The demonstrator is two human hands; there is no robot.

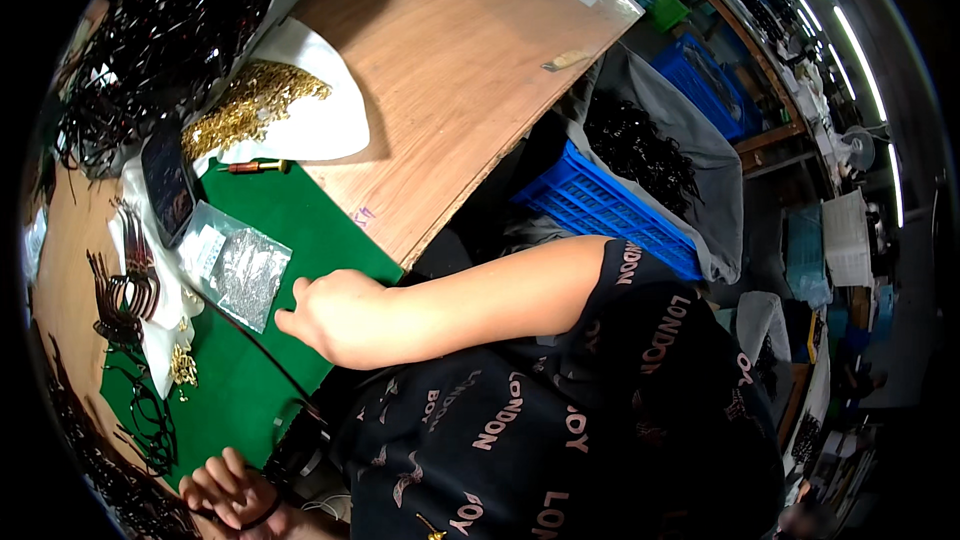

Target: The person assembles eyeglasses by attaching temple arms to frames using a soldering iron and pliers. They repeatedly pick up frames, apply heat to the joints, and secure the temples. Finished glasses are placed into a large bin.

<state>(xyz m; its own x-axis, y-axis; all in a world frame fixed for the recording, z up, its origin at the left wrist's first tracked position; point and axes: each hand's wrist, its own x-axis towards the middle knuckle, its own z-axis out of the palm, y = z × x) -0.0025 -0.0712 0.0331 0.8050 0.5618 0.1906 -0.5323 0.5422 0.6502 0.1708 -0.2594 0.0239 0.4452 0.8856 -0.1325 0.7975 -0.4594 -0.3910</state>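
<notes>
My right hand [340,318] is closed over the edge of a green mat [345,230], its fingertips turned away. Beside it lies a clear plastic bag [250,275] of tiny silvery pieces. At the lower left my left hand [228,492] has its fingers curled; whatever they hold is hidden. Dark eyeglass frames [150,425] lie on the mat near the left hand. Farther up are brown curved eyeglass parts [130,295] and a small heap of gold metal pieces [183,365] on white cloth. A slim screwdriver [252,167] rests at the mat's far edge, next to a dark phone [168,180].
A larger heap of small gold parts [265,100] lies on white cloth, below a big pile of glossy dark eyeglass parts [165,40]. The wooden table [430,70] ends at a diagonal edge. Beyond it stand a blue crate [610,205] and a grey-lined container [715,170] of black pieces.
</notes>
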